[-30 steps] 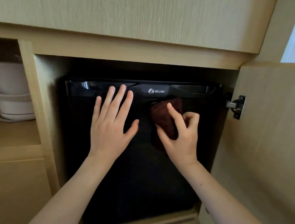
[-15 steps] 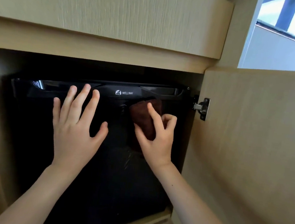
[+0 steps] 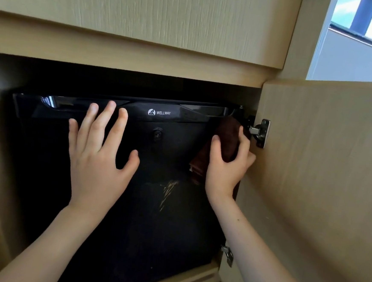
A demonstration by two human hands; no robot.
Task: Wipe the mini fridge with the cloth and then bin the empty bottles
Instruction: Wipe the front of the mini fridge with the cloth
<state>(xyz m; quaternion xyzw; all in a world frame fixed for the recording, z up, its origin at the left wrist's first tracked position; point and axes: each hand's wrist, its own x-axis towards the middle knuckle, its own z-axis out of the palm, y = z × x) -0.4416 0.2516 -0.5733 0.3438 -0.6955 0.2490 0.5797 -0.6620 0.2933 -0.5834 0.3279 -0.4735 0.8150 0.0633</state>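
Pressing flat with the left hand [image 3: 98, 167], grip wide, on the shiny black mini fridge [image 3: 151, 227]. Squeezing a soft brown cloth [image 3: 227, 139] with the right hand [image 3: 225, 170], grip curled round it, at the fridge's top right corner. Pale streaks [image 3: 167, 192], maybe scratches. Boxed inside a light wooden cupboard [image 3: 146, 11].

Readable only on the glossy top strip of the black mini fridge [image 3: 153, 205]: white word "WELLWAY" [image 3: 163, 113], beside a small round logo [image 3: 151, 112].
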